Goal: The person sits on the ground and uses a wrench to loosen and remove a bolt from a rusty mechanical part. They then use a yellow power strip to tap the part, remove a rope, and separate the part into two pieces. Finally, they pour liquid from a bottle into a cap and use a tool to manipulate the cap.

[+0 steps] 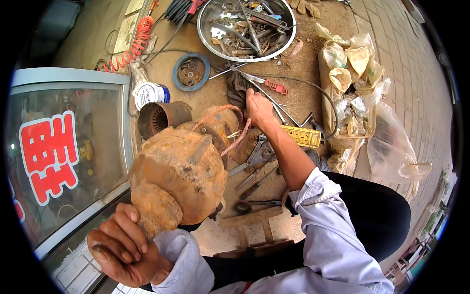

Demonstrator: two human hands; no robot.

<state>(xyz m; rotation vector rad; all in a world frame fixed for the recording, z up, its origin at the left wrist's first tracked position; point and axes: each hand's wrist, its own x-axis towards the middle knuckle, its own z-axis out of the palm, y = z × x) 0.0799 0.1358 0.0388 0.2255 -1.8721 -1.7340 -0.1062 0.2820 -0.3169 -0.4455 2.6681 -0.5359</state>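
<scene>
A large rusty metal housing stands below me, with pinkish twisted rope looped at its upper part. My left hand is at its lower neck, fingers curled against it. My right hand reaches past the housing to a dark rag among long metal tools; its fingers are closed, and what they grip is hard to make out. A red-handled tool lies just beyond them. Behind the housing sit a hollow dark metal part and a white tub.
A glass-panelled frame borders the left. A steel basin of tools, a blue ring, red coiled hose and black cables lie beyond. A yellow power strip and a tray with plastic bags are right; wrenches lie mid-floor.
</scene>
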